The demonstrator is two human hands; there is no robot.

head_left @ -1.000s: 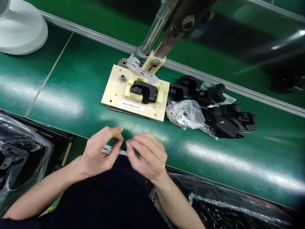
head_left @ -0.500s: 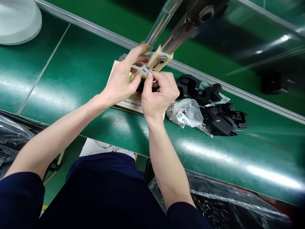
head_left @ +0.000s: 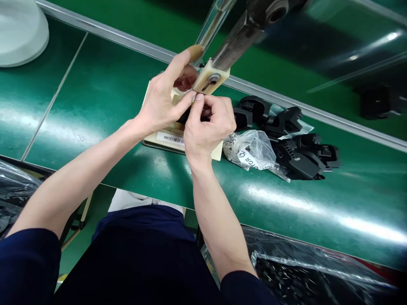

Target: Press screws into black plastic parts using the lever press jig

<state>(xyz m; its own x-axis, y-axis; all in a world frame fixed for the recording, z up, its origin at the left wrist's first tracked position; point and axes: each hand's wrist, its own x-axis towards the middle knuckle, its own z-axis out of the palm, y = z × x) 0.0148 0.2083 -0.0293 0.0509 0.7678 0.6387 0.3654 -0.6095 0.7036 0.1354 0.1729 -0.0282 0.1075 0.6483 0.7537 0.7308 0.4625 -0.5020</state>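
Below the cream block [head_left: 212, 79] on a metal arm [head_left: 235, 40], the fingertips of both hands meet. My left hand [head_left: 167, 95] has its thumb reaching to that spot and its index finger, with a tan cover on the tip, stretched up beside the block; its other fingers are partly hidden. My right hand [head_left: 210, 123] is closed in a pinch against the left thumb tip. What lies between the fingertips is hidden. Under the hands is a cream fixture board [head_left: 151, 139] with a printed label [head_left: 170, 138] and a dark part mostly covered by my right hand.
Black plastic parts [head_left: 297, 161] lie right of the board, with a clear printed bag [head_left: 251, 148] beside them. A white round base [head_left: 22, 34] stands at the far left. Plastic-covered bins [head_left: 295, 262] sit below the green table's [head_left: 127, 165] front edge.
The small metal plate seen between the hands is now hidden. My left thumb has moved right and up to meet the right fingertips under the block.
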